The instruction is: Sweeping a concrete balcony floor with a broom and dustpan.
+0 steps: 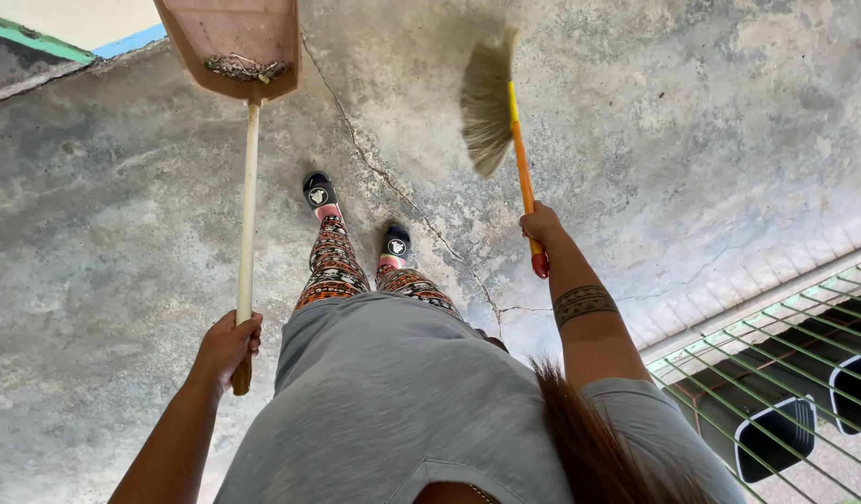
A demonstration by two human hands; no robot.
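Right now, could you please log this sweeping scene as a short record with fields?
Left hand: left hand gripping the end of the dustpan's wooden handle
Right hand: right hand gripping the orange broom handle
Dustpan: dustpan holds twigs and debris
Broom: bristles blurred, over the floor
Floor: cracked concrete floor
Lower right: green metal grille

Dustpan (232, 42): pinkish, on a long pale wooden handle, held upright above the cracked concrete floor (682, 121), twigs and debris inside. Broom (491, 103): straw-coloured bristles, orange-yellow handle, red end cap, lifted off the floor, tilted.
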